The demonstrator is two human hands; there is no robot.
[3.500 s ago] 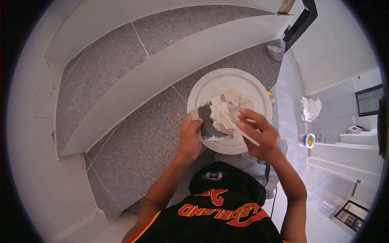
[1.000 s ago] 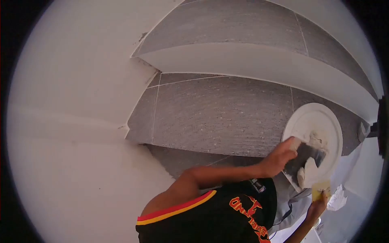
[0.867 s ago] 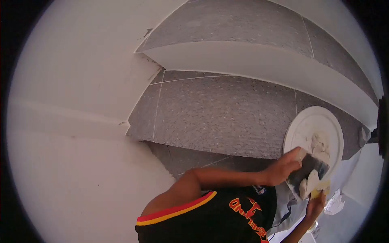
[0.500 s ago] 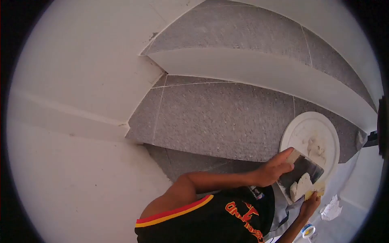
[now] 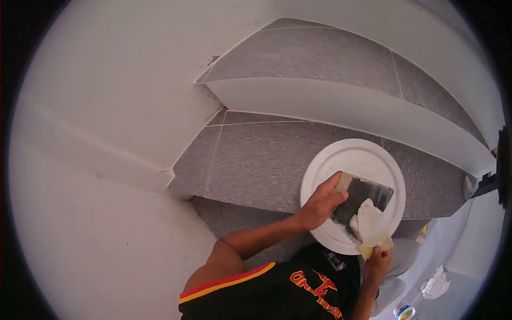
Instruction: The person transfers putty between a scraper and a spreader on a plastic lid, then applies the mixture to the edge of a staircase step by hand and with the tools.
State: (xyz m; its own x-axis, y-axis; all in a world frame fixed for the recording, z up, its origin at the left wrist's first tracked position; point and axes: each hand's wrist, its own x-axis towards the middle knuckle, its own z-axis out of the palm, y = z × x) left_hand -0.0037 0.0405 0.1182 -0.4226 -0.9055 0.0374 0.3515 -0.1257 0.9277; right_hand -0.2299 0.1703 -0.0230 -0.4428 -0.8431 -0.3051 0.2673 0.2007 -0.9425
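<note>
My left hand (image 5: pixel 324 205) grips a dark rectangular plate (image 5: pixel 368 192) by its pale edge strip, thumb on top. A lump of off-white putty (image 5: pixel 366 220) sits on the plate's lower part. In my right hand (image 5: pixel 378 260) is a yellow flexible scraper (image 5: pixel 372 246), its smeared edge right at the putty. Behind the plate, a round white lid-like disc (image 5: pixel 322 170) with a raised rim overlaps the grey step; part of it is hidden by the plate and my left hand.
Grey speckled stair treads (image 5: pixel 256 160) curve upward with white risers (image 5: pixel 320 95). A white wall (image 5: pixel 106 160) borders them on the left. At lower right lie crumpled white material (image 5: pixel 436 284) and a blue-and-white roll (image 5: pixel 404 311). A dark object (image 5: pixel 501 168) juts in at the right edge.
Both hands, with the plate and scraper, have shifted left and slightly up in view. The white disc also appears farther left and larger; the putty smear seen on it earlier no longer shows.
</note>
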